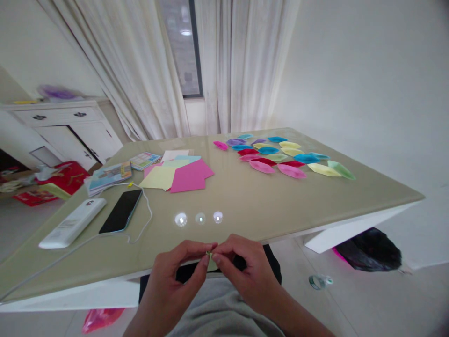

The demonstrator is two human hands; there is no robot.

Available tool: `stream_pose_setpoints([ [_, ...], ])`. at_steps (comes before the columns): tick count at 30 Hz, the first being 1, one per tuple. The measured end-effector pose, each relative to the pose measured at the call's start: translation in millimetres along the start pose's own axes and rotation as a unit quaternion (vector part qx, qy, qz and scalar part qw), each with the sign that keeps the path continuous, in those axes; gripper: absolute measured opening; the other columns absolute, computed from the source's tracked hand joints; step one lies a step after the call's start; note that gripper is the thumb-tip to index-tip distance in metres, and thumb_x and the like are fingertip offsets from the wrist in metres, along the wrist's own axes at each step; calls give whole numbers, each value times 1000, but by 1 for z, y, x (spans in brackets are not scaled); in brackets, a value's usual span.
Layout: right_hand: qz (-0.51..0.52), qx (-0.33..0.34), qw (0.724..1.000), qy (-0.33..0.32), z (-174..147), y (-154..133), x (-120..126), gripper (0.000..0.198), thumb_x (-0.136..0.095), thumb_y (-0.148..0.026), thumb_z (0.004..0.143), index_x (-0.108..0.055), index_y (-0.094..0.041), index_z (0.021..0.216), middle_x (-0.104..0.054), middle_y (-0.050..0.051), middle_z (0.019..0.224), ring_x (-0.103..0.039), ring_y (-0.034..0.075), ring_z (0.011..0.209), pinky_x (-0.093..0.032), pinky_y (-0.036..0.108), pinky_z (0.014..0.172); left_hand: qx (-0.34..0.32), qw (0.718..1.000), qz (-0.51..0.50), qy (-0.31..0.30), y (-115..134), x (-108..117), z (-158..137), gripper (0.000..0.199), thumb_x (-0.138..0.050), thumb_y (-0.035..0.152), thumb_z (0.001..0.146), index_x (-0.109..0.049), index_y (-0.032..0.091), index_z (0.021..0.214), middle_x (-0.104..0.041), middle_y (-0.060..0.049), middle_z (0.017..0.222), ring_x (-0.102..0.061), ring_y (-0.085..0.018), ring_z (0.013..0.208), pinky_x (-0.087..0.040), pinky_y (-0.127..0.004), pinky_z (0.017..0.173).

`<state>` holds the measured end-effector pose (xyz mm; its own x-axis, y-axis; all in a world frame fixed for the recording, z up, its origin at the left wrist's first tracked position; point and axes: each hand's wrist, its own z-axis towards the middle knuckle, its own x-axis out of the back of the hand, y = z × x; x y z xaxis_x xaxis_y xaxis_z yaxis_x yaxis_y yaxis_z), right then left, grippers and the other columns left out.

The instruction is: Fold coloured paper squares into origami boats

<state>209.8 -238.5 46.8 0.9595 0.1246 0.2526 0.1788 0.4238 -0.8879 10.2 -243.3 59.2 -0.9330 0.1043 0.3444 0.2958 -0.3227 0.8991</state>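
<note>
At the table's near edge, my left hand (185,276) and my right hand (243,267) meet, thumbs and forefingers pinched on one small piece of light green paper (212,265). Most of that paper is hidden behind the fingers, so its folded shape cannot be made out. Across the table to the right lie several folded paper boats (292,170) in pink, red, blue, yellow, green and purple. Left of them is a spread of loose coloured paper sheets (191,177), with pink and pale yellow on top.
A black smartphone (121,211), a white power bank (73,223) and a white cable (149,206) lie on the table's left side, near some booklets (108,178). On the floor at right are a plastic bottle (320,282) and a black bag (372,250).
</note>
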Motion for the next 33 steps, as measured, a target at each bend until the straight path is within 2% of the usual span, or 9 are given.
stream_pose_setpoints([
  [6, -33, 22, 999, -17, 0, -1, 2, 11, -68, -21, 100, -78, -20, 96, -73, 0, 83, -64, 13, 75, -46, 25, 72, 24, 998, -31, 42, -3, -6, -2, 17, -76, 31, 92, -83, 25, 107, -85, -5, 107, -82, -22, 94, -67, -27, 85],
  [11, -51, 26, 998, -21, -1, -2, 3, 12, -66, -21, 102, -76, -20, 96, -73, 0, 84, -65, 13, 78, -46, 24, 74, -42, 999, 15, 27, -3, 0, 2, 18, -77, 27, 92, -84, 27, 108, -86, -3, 104, -84, -19, 88, -67, -22, 82],
  [16, -61, 46, 996, -35, -2, 0, 4, 14, -61, -19, 105, -74, -20, 98, -73, 1, 88, -64, 14, 81, -46, 24, 77, -115, 988, 93, 46, 2, 3, 6, 23, -78, 20, 89, -84, 31, 107, -86, 2, 101, -83, -14, 86, -63, -15, 84],
  [22, -63, 41, 996, -37, -2, 0, 4, 15, -60, -22, 106, -73, -21, 98, -72, 1, 87, -64, 14, 80, -47, 25, 77, -143, 982, 121, 27, 0, 2, 4, 24, -72, 19, 94, -82, 29, 113, -85, 1, 106, -83, -14, 92, -62, -16, 88],
  [26, -74, 40, 995, -46, -3, 1, 4, 16, -59, -23, 107, -72, -21, 99, -72, 1, 89, -64, 15, 83, -47, 25, 78, -174, 972, 152, 41, 1, 1, 4, 22, -70, 18, 94, -81, 27, 111, -85, -1, 106, -83, -14, 91, -63, -16, 87],
  [29, -68, 27, 996, -44, -2, 1, 5, 15, -61, -24, 106, -74, -22, 98, -73, 0, 87, -64, 14, 81, -47, 25, 77, -168, 973, 155, 40, 1, 3, 3, 21, -71, 19, 94, -81, 28, 110, -85, 1, 104, -83, -14, 89, -63, -15, 85],
  [33, -69, 11, 997, -22, 1, 2, 5, 12, -68, -26, 102, -77, -22, 95, -72, -1, 80, -62, 12, 70, -44, 24, 68, -124, 982, 138, 16, 0, 5, 3, 22, -73, 21, 93, -81, 31, 111, -86, 3, 102, -83, -12, 85, -63, -13, 80],
])
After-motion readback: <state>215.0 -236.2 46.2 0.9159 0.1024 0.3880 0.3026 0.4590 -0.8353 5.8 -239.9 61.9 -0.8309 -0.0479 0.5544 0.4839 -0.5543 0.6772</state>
